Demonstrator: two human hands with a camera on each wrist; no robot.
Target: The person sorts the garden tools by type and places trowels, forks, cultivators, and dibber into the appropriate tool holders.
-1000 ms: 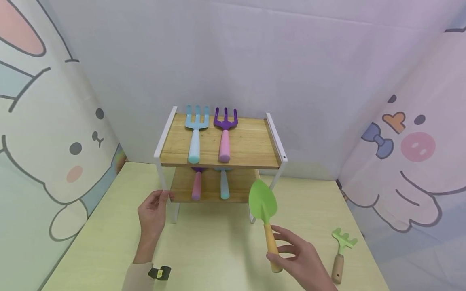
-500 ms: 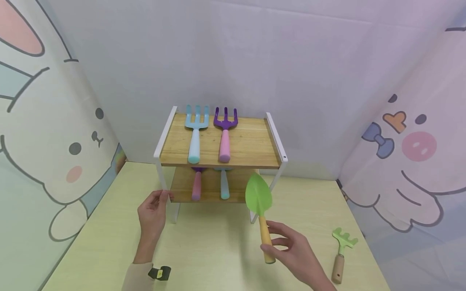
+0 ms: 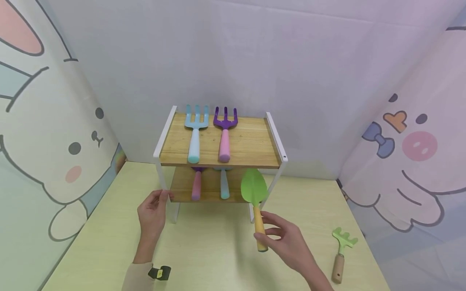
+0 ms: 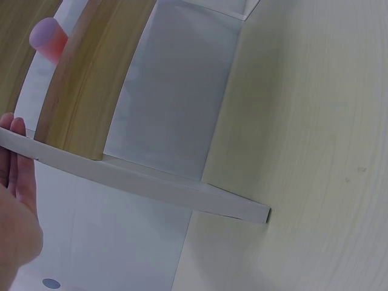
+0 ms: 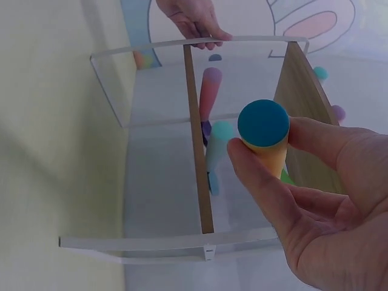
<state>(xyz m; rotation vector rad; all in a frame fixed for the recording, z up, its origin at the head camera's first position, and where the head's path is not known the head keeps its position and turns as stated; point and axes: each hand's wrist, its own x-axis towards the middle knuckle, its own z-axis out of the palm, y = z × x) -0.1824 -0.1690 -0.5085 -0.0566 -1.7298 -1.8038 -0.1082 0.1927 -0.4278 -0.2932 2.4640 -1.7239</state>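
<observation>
My right hand (image 3: 287, 242) pinches the yellow handle of a hand trowel (image 3: 254, 188) between thumb and fingers. The trowel's green blade points up in front of the lower board's right side; the handle's blue end (image 5: 263, 123) faces the right wrist camera. With my left hand (image 3: 153, 214) I grip the left white post (image 4: 139, 182) of a two-tier wooden shelf (image 3: 251, 141). A light blue hand fork (image 3: 194, 141) and a purple fork with a pink handle (image 3: 225, 141) lie on its top board. Below lie a pink-handled tool (image 3: 196, 186) and a light blue one (image 3: 224, 184), heads partly hidden.
A light green hand rake (image 3: 339, 254) with a wooden handle lies at the right on the pale table (image 3: 204, 254). Cloth backdrops with cartoon animals (image 3: 418, 145) stand behind and at both sides. The upper board overhangs the lower one.
My right hand has carried the trowel forward and to the left, toward the lower board. The left hand has stayed on the shelf post.
</observation>
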